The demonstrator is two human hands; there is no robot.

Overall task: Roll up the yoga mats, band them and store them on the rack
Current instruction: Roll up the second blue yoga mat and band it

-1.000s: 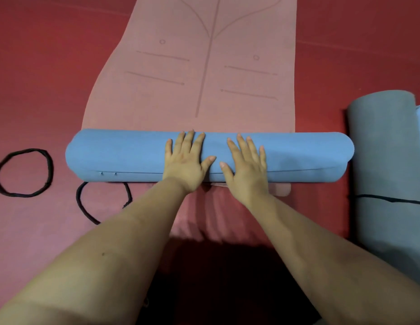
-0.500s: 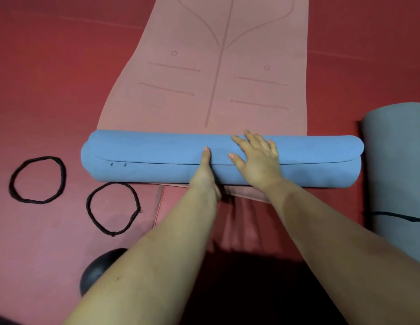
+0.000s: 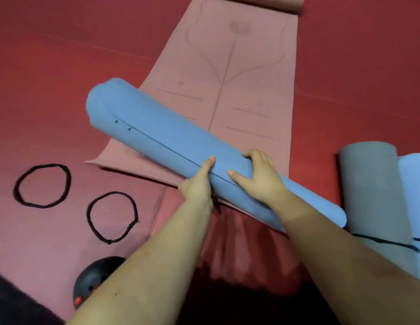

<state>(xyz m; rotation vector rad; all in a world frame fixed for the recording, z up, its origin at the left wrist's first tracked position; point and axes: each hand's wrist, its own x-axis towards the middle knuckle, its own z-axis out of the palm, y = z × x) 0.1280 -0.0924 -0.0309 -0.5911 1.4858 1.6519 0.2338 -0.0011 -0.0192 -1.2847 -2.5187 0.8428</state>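
Since 0.5 s ago the rolled blue mat (image 3: 157, 139) has swung from lying level across the pink mat (image 3: 239, 73) to a slant, its left end raised. The left hand (image 3: 198, 184) has its grip closed around the roll from beneath, thumb on the seam; the right hand (image 3: 260, 177) clamps over the top. 2 black bands (image 3: 111, 218) lie on the red floor (image 3: 51, 78), left of the roll.

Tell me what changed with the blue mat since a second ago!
The rolled blue mat was lying straight across the pink mat under flat palms. Now the left hand and right hand have a grip round it, and its left end is tilted up and away. The two black bands stay on the floor, unused, and the grey mat stays banded.
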